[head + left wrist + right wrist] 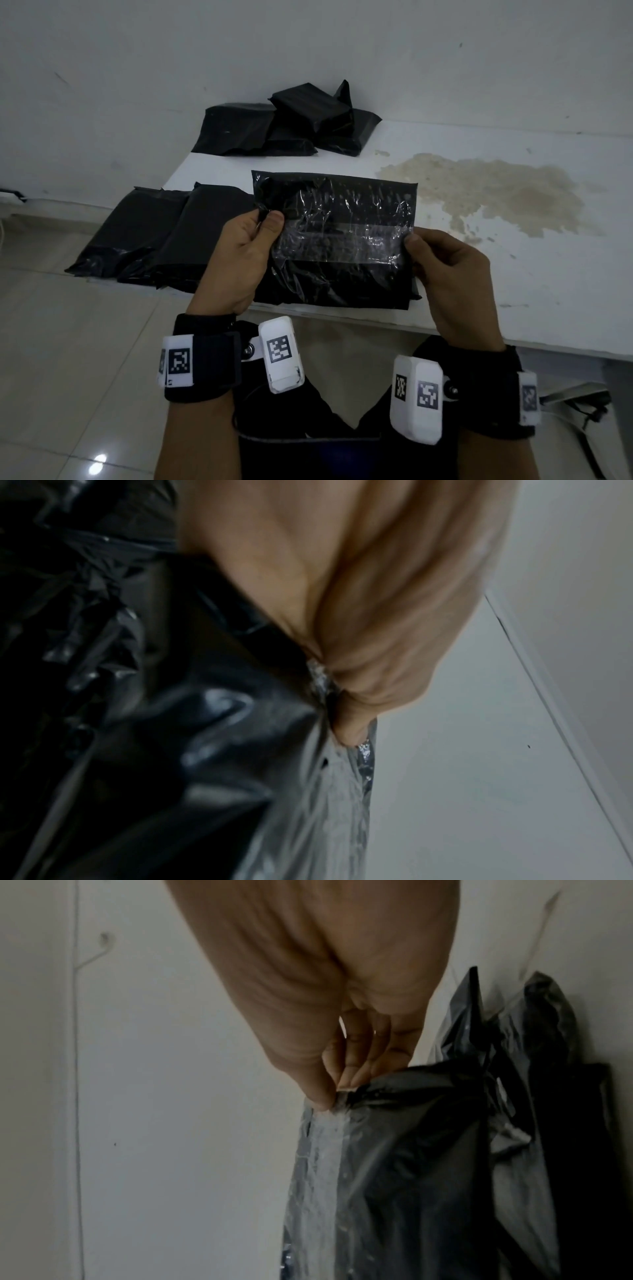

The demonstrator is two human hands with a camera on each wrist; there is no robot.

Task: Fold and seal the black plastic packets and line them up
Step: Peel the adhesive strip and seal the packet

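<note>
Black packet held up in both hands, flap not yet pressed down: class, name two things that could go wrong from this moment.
1. The left hand and right hand pinch only the side edges of the held packet; its crinkled clear strip may well wrinkle or stick crooked when the flap is folded.
2. The packet rests at the table's near edge; it might slide off once released.

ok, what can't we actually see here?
- Contents of the held packet: opaque black plastic, all views.
- Left hand fingers: behind the packet in the head view; left wrist view blurred.
- Pile of packets at the table's far end: overlapping, count unclear.
- Right hand grip: only fingertips visible in the right wrist view.
</note>
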